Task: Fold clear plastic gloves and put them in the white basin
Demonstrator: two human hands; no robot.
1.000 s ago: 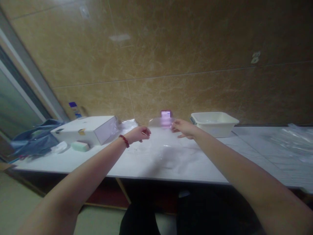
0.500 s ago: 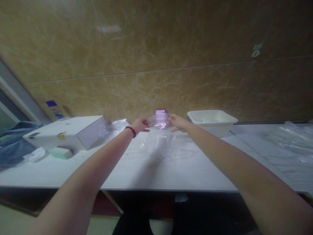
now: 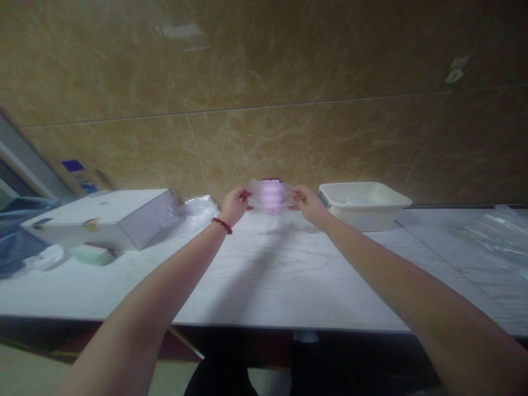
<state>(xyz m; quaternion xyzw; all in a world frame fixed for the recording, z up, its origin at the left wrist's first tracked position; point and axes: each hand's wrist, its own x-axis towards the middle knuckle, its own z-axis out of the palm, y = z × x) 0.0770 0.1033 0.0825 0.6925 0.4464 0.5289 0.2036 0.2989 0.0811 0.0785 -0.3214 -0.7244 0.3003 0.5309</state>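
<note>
My left hand (image 3: 237,204), with a dark red bead bracelet at its wrist, pinches the left side of a clear plastic bag (image 3: 256,193). The fingers of my right hand (image 3: 306,202) are closed on the bag's right side. Between both hands, a pinkish-purple lit rectangle (image 3: 272,193) with a dark top edge, perhaps a phone screen, shows near the wall; the film partly covers it and it is blurred. The bag is held raised over the white table (image 3: 264,275), stretched between the hands.
On the right stands a cream plastic basin (image 3: 367,215) with something clear inside. Clear plastic bags (image 3: 495,234) lie at the far right. To the left are a white box (image 3: 99,214), a pale green block (image 3: 93,254) and crumpled plastic (image 3: 198,212). A tiled wall (image 3: 264,137) rises behind.
The plastic bag that hung down toward the table is now drawn up between my hands, in front of the lit rectangle. My view has shifted slightly.
</note>
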